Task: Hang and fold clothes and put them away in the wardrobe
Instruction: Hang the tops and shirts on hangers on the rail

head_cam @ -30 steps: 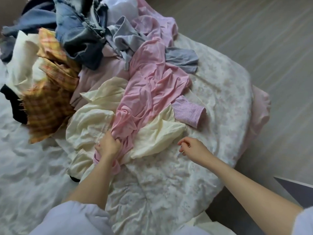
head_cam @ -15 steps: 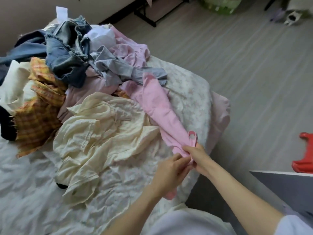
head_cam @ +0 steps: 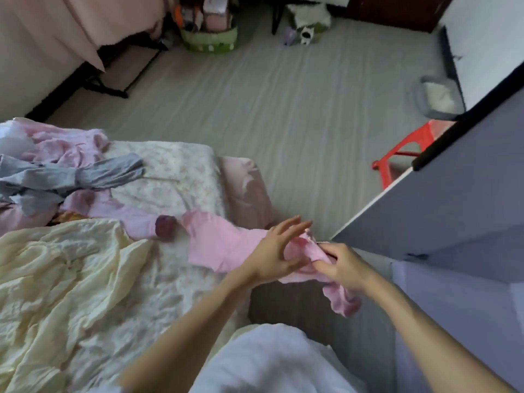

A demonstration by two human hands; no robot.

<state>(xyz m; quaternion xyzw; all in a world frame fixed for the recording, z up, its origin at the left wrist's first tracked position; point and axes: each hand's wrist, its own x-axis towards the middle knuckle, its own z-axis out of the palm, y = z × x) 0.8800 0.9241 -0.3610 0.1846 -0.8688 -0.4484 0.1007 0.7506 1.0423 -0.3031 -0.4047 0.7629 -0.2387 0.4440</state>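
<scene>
**Pink garment held at the corner of the bed**

Both hands meet just past the bed's corner, over the floor. The right hand (head_cam: 341, 266) has its fingers curled round a bunched end of the pink garment (head_cam: 224, 245), a narrow grip holding the cloth. The left hand (head_cam: 279, 252) touches the same bunch with its thumb and palm while its fingers stretch out straight and spread, so its grip is wide. From the hands the pink garment trails back left onto the bed (head_cam: 175, 177), and a short frilled end hangs below the right wrist.

On the floral bed cover lie a crumpled cream garment (head_cam: 65, 268), a grey garment (head_cam: 85, 174) and a pale pink piece (head_cam: 65, 143) behind it. A grey-white wardrobe panel (head_cam: 459, 199) stands to the right, with a red plastic stool (head_cam: 402, 150) behind its edge. Across the grey floor (head_cam: 283, 109) sits a green basket (head_cam: 209, 38).
</scene>
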